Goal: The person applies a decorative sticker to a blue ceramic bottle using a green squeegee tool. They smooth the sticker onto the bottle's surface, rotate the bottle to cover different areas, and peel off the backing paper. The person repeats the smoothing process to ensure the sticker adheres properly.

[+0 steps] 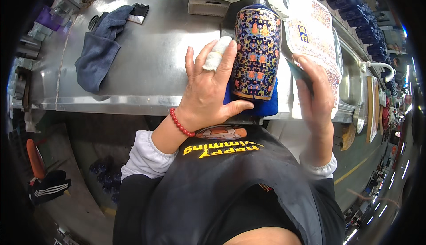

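Observation:
A dark blue bottle (256,49), covered in a colourful floral pattern, lies on a blue cloth (270,107) at the bench's near edge, its neck pointing away from me. My left hand (203,92) is against the bottle's left side, fingers spread, thumb by the base. White wrapping (217,54) covers one of its fingers. To the bottle's right, my right hand (318,92) is slightly blurred and apart from it. Between its thumb and fingers is a dark green flat piece (298,71), mostly hidden, whose exact kind I cannot tell.
Patterned printed sheets (310,23) lie right of the bottle and along the far side. A crumpled grey-blue towel (100,52) rests on the steel bench (155,54). Beyond the bottle is a white box (207,8). A sink with a white faucet (384,66) and rows of dark blue bottles (359,16) stand right.

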Tool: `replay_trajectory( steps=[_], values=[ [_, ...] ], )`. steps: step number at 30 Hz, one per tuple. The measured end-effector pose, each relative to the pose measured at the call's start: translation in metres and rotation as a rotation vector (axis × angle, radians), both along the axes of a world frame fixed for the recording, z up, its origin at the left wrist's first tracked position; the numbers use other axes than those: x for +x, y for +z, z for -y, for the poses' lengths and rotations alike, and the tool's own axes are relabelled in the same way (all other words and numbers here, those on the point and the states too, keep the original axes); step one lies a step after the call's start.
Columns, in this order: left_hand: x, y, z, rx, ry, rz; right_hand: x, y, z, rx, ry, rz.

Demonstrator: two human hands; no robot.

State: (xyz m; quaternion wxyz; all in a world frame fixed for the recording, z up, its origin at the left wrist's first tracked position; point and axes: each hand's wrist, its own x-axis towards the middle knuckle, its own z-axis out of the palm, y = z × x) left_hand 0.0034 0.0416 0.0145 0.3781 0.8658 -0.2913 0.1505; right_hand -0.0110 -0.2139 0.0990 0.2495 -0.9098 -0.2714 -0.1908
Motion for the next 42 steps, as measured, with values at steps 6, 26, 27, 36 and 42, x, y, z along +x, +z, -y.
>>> replay_trajectory(
  steps=[6,26,27,36,42],
  values=[
    [-0.032,-0.010,-0.002,0.003,0.016,0.074,-0.042,-0.034,-0.013,-0.178,0.008,-0.020],
    [-0.033,-0.003,0.009,-0.182,0.015,0.068,-0.052,-0.036,-0.024,0.047,-0.041,-0.056],
    [-0.030,-0.001,0.009,-0.217,0.002,0.063,-0.052,-0.032,-0.023,0.156,-0.057,-0.087],
    [-0.026,0.009,0.017,-0.381,0.018,-0.101,-0.052,0.003,-0.028,0.258,-0.081,-0.406],
    [-0.026,0.008,0.018,-0.390,0.018,-0.133,-0.050,0.001,-0.033,0.229,-0.038,-0.421]
  ],
)
